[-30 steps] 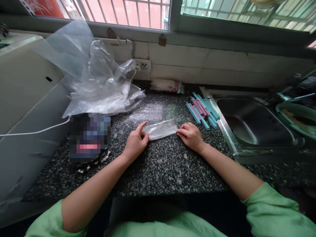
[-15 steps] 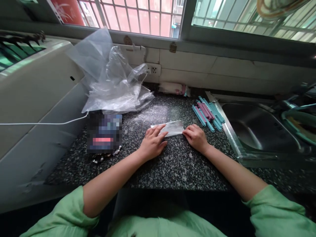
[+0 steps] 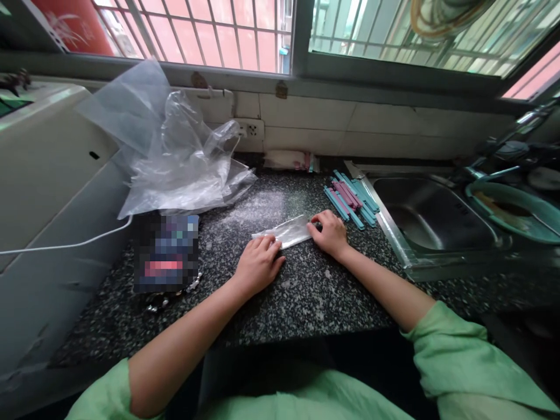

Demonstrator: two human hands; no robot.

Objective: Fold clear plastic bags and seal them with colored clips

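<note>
A clear plastic bag (image 3: 294,231), folded into a narrow strip, lies flat on the dark speckled counter (image 3: 301,303). On its left end rests my left hand (image 3: 259,262), fingers stretched out and pressing it down, thumb apart. My right hand (image 3: 329,233) is at the strip's other end, where thumb and forefinger come together on the edge in a pinch. Just beyond my right hand lies a pile of blue and pink plastic sealing clips (image 3: 350,198). A heap of large clear plastic bags (image 3: 175,157) spreads over the back left of the counter.
A steel sink (image 3: 411,210) borders the counter on the right, with a green basin (image 3: 516,204) beyond. Left of my left arm lies a pixelated item (image 3: 166,254). A packet (image 3: 291,160) sits by the wall below the socket (image 3: 251,129). A white cable (image 3: 87,240) crosses at left.
The view has shifted to the right. The folded bag now slants up toward its right end. My right hand's thumb and forefinger show a gap behind their tips.
</note>
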